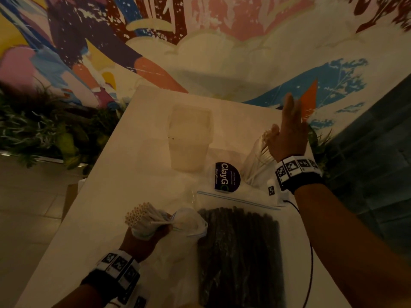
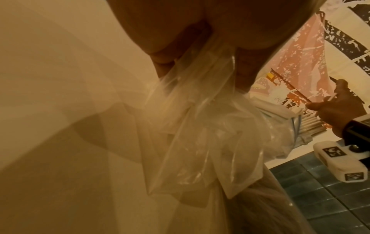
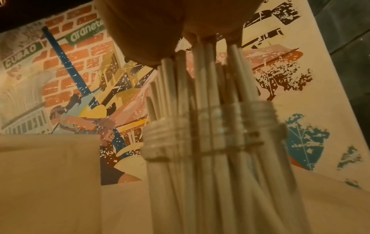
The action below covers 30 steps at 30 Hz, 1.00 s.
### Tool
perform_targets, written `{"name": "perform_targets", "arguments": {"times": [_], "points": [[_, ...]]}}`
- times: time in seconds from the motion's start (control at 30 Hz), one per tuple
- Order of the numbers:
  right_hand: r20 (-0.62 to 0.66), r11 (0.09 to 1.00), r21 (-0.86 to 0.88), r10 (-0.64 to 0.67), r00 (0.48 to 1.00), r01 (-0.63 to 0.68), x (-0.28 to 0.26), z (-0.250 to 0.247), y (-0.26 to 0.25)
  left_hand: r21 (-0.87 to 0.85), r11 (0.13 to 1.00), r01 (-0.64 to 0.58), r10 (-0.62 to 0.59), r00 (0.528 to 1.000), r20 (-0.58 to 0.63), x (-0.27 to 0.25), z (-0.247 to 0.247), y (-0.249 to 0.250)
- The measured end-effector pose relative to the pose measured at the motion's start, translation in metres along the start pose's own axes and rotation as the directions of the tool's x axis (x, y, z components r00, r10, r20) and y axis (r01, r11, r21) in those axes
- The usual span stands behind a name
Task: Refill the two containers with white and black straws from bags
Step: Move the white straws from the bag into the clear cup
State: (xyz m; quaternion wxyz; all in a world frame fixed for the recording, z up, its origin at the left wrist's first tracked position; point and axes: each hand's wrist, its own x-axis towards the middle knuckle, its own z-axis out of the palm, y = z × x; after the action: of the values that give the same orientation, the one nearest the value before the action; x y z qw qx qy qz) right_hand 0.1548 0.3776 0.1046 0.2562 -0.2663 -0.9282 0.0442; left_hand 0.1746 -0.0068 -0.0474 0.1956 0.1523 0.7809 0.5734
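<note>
My left hand (image 1: 151,232) grips a bunch of white straws (image 1: 139,213) together with the crumpled clear bag (image 2: 200,126) around them, near the table's front left. My right hand (image 1: 287,132) is at the right, fingers straight, its palm pressing down on the tops of the white straws (image 3: 202,76) that stand in a clear jar (image 3: 212,136). That jar (image 1: 255,163) leans slightly. A zip bag of black straws (image 1: 240,252) lies flat between my arms. A translucent square container (image 1: 189,138) stands further back in the middle.
The white table (image 1: 106,196) is narrow, with its left edge close to my left hand. A dark round sticker (image 1: 226,176) sits on more clear plastic by the jar. Plants (image 1: 44,134) and a painted wall lie beyond the table; a cable (image 1: 309,252) runs under my right arm.
</note>
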Motion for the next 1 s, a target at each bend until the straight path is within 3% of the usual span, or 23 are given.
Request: {"name": "perform_targets", "arguments": {"times": [0.1, 0.17, 0.23, 0.33, 0.53, 0.67, 0.73, 0.8, 0.93, 0.97, 1.0], "points": [[-0.070, 1.000, -0.003, -0.030, 0.997, 0.030, -0.003, 0.000, 0.006, -0.003, 1.000, -0.015, 0.015, 1.000, 0.001, 0.000, -0.001, 0.001], [-0.050, 0.994, -0.095, -0.063, 0.997, 0.058, -0.006, 0.003, 0.012, -0.004, 1.000, -0.022, 0.022, 1.000, 0.001, 0.001, -0.002, -0.003], [0.161, 0.985, -0.171, 0.049, 0.986, -0.021, -0.008, 0.005, 0.014, -0.009, 1.000, -0.022, 0.022, 1.000, 0.013, 0.000, -0.001, 0.000], [0.412, 0.965, -0.200, 0.239, 0.879, -0.169, 0.002, 0.000, 0.015, -0.005, 0.999, -0.038, 0.038, 0.999, 0.020, 0.001, 0.002, 0.007], [0.396, 0.976, -0.101, 0.217, 0.892, -0.192, -0.002, 0.006, 0.006, -0.011, 1.000, -0.027, 0.027, 1.000, 0.008, 0.001, 0.001, 0.009], [0.232, 0.971, 0.024, 0.225, 0.947, -0.236, -0.010, 0.013, 0.001, -0.015, 1.000, -0.009, 0.009, 1.000, 0.001, 0.001, 0.000, 0.005], [0.234, 0.981, -0.002, 0.190, 0.953, -0.195, -0.010, 0.013, 0.000, -0.024, 1.000, 0.013, -0.013, 1.000, -0.016, 0.000, 0.000, 0.007], [0.328, 0.986, -0.079, 0.164, 0.930, -0.146, -0.008, 0.012, 0.001, -0.044, 0.999, 0.031, -0.032, 0.999, -0.028, 0.000, 0.000, 0.005], [0.539, 0.954, -0.240, 0.286, 0.792, -0.181, 0.002, 0.005, 0.005, 0.011, 0.999, 0.041, -0.041, 0.999, 0.011, 0.002, 0.000, 0.010], [0.529, 0.949, -0.247, 0.302, 0.793, -0.196, 0.002, 0.002, 0.003, 0.008, 0.999, 0.042, -0.042, 0.999, 0.012, 0.002, 0.000, 0.009], [0.472, 0.953, -0.225, 0.288, 0.833, -0.202, -0.001, -0.002, 0.000, 0.002, 0.999, 0.044, -0.044, 0.999, 0.015, 0.002, 0.000, 0.012]]}}
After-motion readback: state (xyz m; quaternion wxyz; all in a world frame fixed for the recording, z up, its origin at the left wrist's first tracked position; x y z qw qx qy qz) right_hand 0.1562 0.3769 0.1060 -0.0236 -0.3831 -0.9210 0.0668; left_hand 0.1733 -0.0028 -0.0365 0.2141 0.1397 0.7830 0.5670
